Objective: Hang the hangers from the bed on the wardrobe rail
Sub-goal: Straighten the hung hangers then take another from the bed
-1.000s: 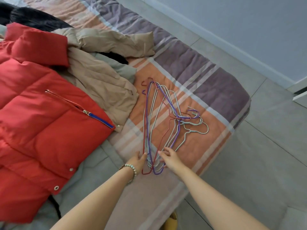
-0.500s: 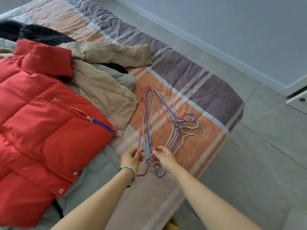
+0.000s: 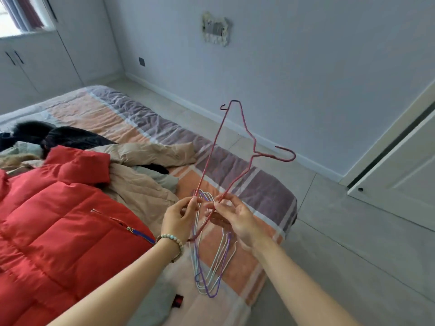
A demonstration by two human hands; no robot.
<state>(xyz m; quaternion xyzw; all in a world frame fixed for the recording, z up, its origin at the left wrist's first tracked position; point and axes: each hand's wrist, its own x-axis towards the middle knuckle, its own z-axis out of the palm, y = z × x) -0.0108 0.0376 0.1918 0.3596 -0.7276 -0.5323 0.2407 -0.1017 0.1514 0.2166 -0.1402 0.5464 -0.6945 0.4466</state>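
While the left hand [image 3: 179,217] and right hand [image 3: 237,220] pinch its wire, the red hanger [image 3: 213,147] tilts above the bed [image 3: 259,191].
Both clamp its lower end; other hangers [image 3: 207,278] lie beneath.

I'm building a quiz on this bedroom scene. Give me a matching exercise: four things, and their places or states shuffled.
1 red hanger
2 pale hangers
3 red jacket
4 tan jacket

A tangled pile, flat on the bedspread
B raised, pinched by left hand and right hand
C spread out at the view's left
D crumpled between red jacket and hangers

Pairs: 1-B, 2-A, 3-C, 4-D
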